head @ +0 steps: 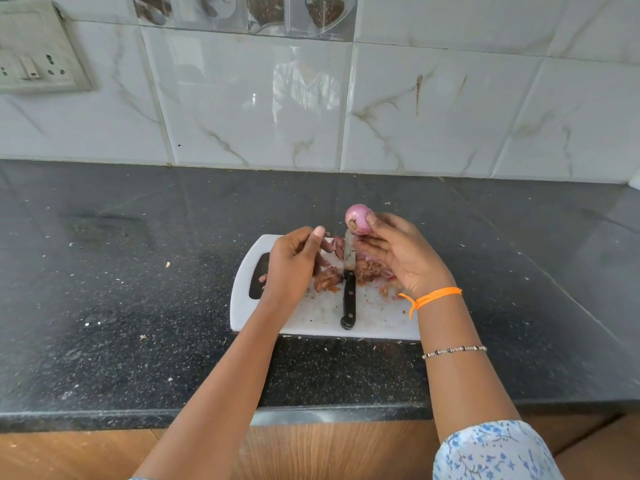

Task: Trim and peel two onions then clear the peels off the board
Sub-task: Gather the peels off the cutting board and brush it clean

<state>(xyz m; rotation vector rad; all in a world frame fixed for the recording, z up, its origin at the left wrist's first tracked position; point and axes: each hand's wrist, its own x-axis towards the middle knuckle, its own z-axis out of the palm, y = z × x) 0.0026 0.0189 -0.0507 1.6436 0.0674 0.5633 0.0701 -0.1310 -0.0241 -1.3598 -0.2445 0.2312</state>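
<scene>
My right hand (403, 256) holds a peeled purple onion (357, 218) between thumb and fingers, just above the far edge of the white cutting board (377, 318). The onion's brown root end faces me. My left hand (293, 263) hovers over the board's left part with its fingers curled, and it seems to pinch a strip of onion peel (327, 244) under the thumb. A black-handled knife (349, 289) lies on the board between my hands, blade pointing away from me. Brown and purple onion peels (327, 279) are heaped around the blade. No second onion is in view.
The board lies on a dark speckled stone counter (138, 271) scattered with small peel scraps. A tiled wall stands behind, with a switch and socket plate (38, 53) at the upper left. The counter's front edge (104, 415) runs below my forearms.
</scene>
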